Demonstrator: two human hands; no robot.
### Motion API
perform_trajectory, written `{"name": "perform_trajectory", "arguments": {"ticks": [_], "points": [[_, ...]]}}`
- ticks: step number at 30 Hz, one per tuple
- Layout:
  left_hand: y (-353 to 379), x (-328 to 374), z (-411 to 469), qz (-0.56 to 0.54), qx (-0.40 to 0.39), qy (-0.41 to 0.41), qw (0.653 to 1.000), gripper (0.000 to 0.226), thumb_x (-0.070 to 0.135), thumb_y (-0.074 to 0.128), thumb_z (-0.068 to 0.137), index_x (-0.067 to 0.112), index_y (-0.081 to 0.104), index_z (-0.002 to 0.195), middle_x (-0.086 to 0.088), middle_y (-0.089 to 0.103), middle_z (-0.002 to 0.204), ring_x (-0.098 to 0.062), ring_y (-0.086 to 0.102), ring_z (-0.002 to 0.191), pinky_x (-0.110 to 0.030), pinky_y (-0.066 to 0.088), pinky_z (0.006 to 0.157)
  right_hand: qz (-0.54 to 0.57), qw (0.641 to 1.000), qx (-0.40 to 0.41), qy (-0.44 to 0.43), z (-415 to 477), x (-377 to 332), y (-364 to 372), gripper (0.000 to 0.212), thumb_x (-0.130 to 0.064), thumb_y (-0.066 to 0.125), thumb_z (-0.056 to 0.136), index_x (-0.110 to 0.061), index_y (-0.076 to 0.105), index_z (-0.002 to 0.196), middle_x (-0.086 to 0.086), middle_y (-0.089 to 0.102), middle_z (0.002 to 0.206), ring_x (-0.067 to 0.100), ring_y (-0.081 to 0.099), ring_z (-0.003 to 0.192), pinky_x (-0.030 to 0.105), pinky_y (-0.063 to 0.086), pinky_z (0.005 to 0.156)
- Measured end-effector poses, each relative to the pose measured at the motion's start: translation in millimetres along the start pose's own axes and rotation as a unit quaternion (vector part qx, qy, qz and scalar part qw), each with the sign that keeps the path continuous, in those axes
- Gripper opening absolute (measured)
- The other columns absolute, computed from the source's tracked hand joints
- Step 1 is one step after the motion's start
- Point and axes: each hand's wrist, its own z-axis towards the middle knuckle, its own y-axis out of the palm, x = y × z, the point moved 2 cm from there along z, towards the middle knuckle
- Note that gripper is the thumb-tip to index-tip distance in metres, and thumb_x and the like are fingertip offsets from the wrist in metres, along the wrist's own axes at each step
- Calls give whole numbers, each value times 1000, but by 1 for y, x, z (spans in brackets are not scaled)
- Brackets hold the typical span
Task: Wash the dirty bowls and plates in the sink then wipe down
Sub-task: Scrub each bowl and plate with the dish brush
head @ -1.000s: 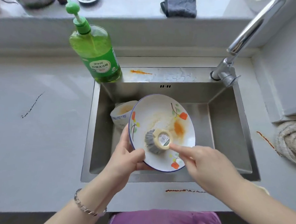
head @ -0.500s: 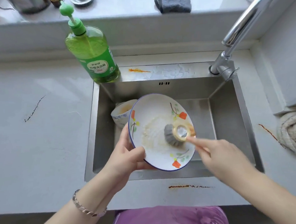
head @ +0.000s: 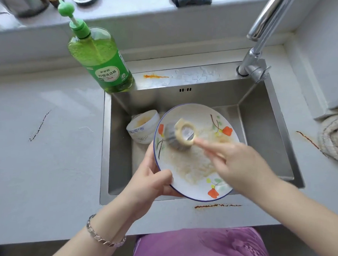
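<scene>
Head view: the left hand [head: 151,183] grips the round white flower-painted plate [head: 193,168] by its near-left rim, thumb curled over, tilting it above the steel sink [head: 105,144]. The blurred right hand [head: 242,170] seems to pinch the cream-handled grey wire scrubber [head: 181,134] against the plate's upper left. Overlapping circles across the sudsy middle would serve best. A dirty white bowl [head: 142,126] lies just behind; green soap bottle [head: 103,65] and chrome tap [head: 254,60] stand clear.

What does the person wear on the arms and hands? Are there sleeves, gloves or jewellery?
Both forearms are bare: no sleeves and no gloves show. The left hand has a silver metal link bracelet around its wrist. The right hand is blurred; no ring or watch shows on it.
</scene>
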Motion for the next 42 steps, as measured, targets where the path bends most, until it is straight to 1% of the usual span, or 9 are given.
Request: {"name": "perform_trajectory", "arguments": {"ticks": [5,11,15,20,25,29,33,39,42], "points": [[-1,1,-3,17,-9,-3,1000,84,-4,40,62,46,38,129,9,66,112,-20,68,94,-42,57,65,13,1000,2,-17,-7,-3,7,41,-26,45,95,-50,46,128,-5,70,100,25,58,87,36,44,72],[-2,0,-10,25,-22,-14,999,85,-4,41,62,52,38,126,12,65,111,-18,67,96,-41,57,64,-2,998,59,21,1,13,5,43,-23,48,94,-50,45,127,-12,64,73,26,57,81,33,42,65],[-3,-3,-10,7,-10,-20,1000,82,-3,39,61,49,40,123,10,68,105,-18,69,90,-41,57,63,34,995,16,-96,-24,-19,23,42,-23,48,85,-41,58,122,-29,45,57,9,49,65,27,43,55],[-4,-1,-10,17,-19,-36,999,82,-2,40,61,48,37,125,11,69,102,-21,69,92,-42,57,63,14,998,63,-11,1,6,8,42,-22,48,94,-49,49,126,-10,66,85,23,61,91,34,46,70],[-7,-1,-10,34,-20,-42,998,81,-2,39,61,51,37,122,13,69,97,-17,70,87,-41,57,62,-8,987,79,-138,-19,-18,26,41,-23,44,85,-36,61,120,-9,68,72,21,64,65,31,47,48],[-12,-2,-14,39,-7,-43,998,82,-2,41,61,47,37,126,12,69,101,-19,70,90,-40,57,62,-95,994,38,32,12,26,6,45,-28,34,98,-56,32,134,1,65,104,29,58,97,34,43,73],[-23,-1,-14,29,61,1,998,85,-2,43,60,48,36,128,6,64,110,-20,69,92,-40,57,59,-206,976,-57,41,-15,44,11,47,-30,27,99,-57,20,137,0,62,105,26,59,97,33,42,75],[-11,-8,-14,36,70,9,997,85,-1,46,61,49,34,129,12,67,105,-20,69,90,-36,56,57,-50,994,-44,-90,-51,14,36,46,-28,45,81,-47,55,121,-13,62,64,17,62,58,29,42,44],[-1,-11,-15,32,46,-1,998,82,-1,43,61,54,36,122,15,67,104,-18,70,88,-36,57,58,-7,998,-15,-53,-20,14,26,43,-33,35,91,-52,46,127,-10,70,96,22,64,87,35,49,67]]}}
